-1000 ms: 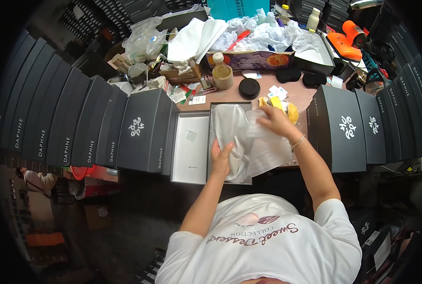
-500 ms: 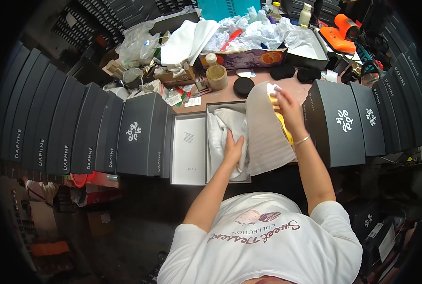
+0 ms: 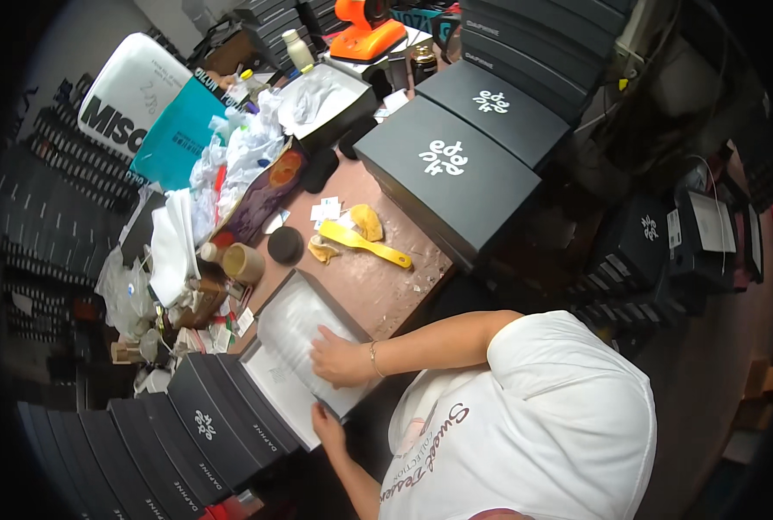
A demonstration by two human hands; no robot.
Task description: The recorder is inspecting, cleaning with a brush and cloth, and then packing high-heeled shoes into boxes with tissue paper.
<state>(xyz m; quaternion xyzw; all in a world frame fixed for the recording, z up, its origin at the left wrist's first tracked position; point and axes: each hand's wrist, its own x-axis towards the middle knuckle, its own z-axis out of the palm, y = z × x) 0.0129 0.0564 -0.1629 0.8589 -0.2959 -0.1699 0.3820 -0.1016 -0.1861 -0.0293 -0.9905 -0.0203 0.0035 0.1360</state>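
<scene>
A dark shoe box [image 3: 295, 290] stands at the table's near edge with its pale-lined lid [image 3: 274, 374] folded open beside it. White tissue paper [image 3: 295, 316] lies over the box's contents, hiding what is under it. My right hand [image 3: 341, 359] rests on this paper, fingers spread. At the near edge of the box, my left hand [image 3: 329, 428] grips its rim, with some fingers out of sight. A yellow-handled brush [image 3: 367, 243] lies on the table beyond the box, next to a yellow sponge [image 3: 367, 222].
Grey shoe boxes [image 3: 447, 165] are stacked at the right, and a row of upright boxes [image 3: 198, 420] stands at the left. A carton [image 3: 274, 186] of crumpled paper, a jar [image 3: 243, 263], a round black tin [image 3: 285, 246] and an orange tape dispenser [image 3: 367, 35] sit farther back.
My view has turned and tilted. The tissue sheet has come down over the box's contents. My right hand has moved from the raised sheet onto it; my left has moved to the box's near rim.
</scene>
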